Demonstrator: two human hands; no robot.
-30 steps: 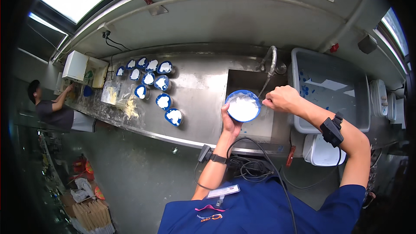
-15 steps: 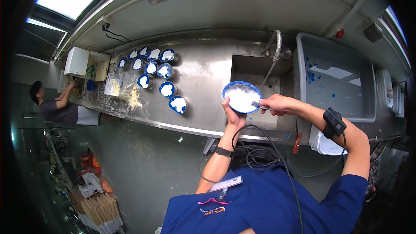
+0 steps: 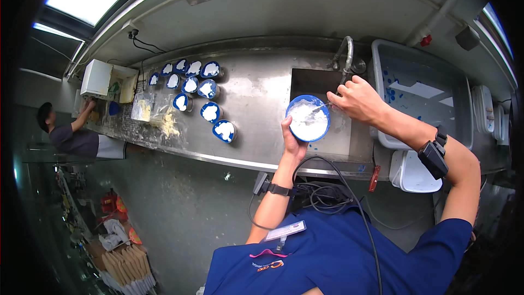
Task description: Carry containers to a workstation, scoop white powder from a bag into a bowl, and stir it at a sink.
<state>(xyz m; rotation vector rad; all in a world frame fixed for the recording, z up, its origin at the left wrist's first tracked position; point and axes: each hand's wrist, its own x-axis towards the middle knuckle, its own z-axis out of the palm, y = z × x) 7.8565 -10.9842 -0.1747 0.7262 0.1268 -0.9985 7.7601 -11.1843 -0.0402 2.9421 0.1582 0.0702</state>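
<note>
My left hand is wrapped round the side of a blue bowl, held over the front of the sink. White powdery or pasty stuff fills much of the bowl. In my right hand is a slim metal spatula; its far end dips into the white stuff from the bowl's right side. Closed fingers hide the spatula's handle. Left along the steel counter stand several blue-rimmed cups topped with white material.
The sink lies below the bowl, with a curved tap behind it. A large grey tub of water with blue bits stands right. A white container sits below the counter edge. At far left, another person works beside a white box.
My right hand has risen and moved slightly away from me, tilting the spatula more steeply into the bowl. The bowl has shifted a little right and turned.
</note>
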